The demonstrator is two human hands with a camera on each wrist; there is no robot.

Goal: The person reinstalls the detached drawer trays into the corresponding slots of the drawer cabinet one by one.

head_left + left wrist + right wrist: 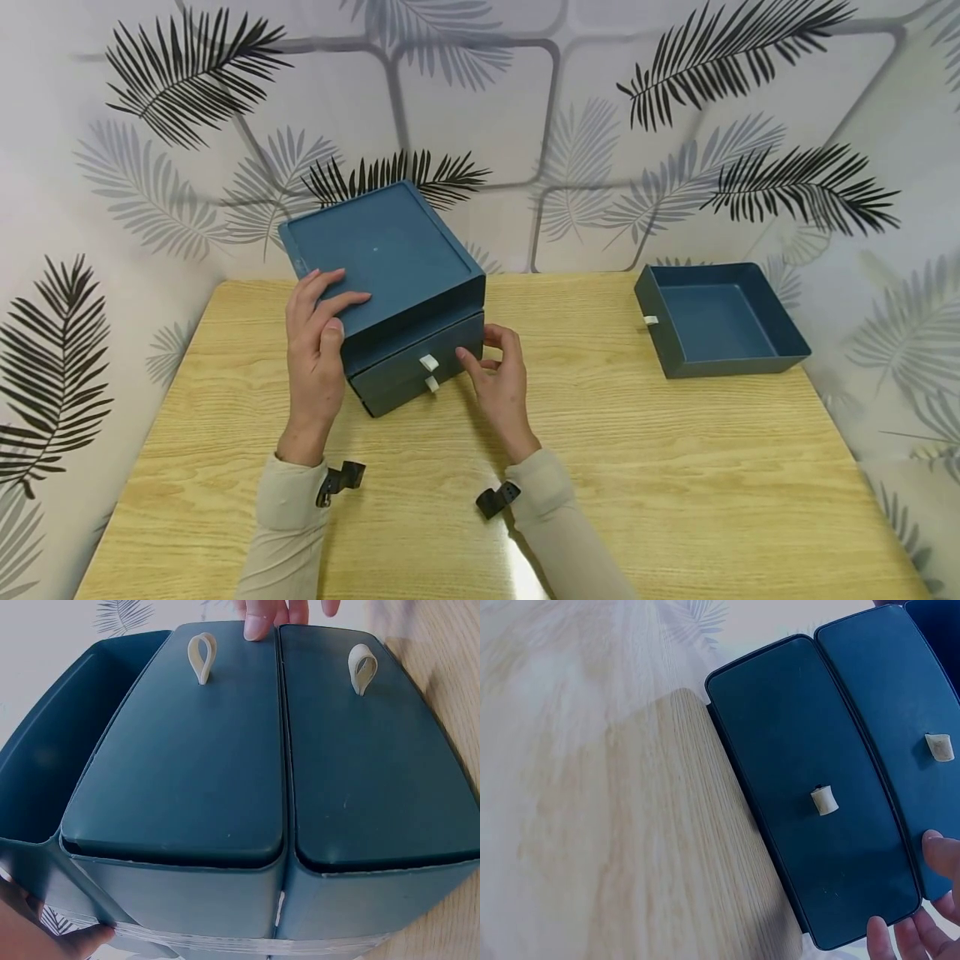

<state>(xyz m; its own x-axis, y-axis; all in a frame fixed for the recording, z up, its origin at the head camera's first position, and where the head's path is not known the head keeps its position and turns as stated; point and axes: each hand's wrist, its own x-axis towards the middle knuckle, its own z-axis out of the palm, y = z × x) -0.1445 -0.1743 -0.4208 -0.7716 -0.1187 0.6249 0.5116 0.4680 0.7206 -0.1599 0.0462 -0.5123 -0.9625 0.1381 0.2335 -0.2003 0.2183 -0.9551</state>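
Observation:
A dark blue drawer cabinet (382, 250) stands turned at an angle in the head view, its top slot showing no drawer. Below that slot are two drawer fronts, the middle drawer (180, 750) and the bottom drawer (375, 757), each with a pale loop tab. My left hand (315, 350) grips the cabinet's upper left edge, fingers spread over the top and thumb at the front corner. At the right side my right hand (501, 379) holds the cabinet, thumb on the middle drawer's front and fingers round the side. In the right wrist view its fingertips (880, 937) show at the cabinet's edge.
A loose blue drawer (720, 321) with a pale tab lies to the right on the wooden table (637, 483). Behind the table hangs a white cloth (472, 108) with a feather-leaf print. Each sleeve carries a black wrist mount (498, 500).

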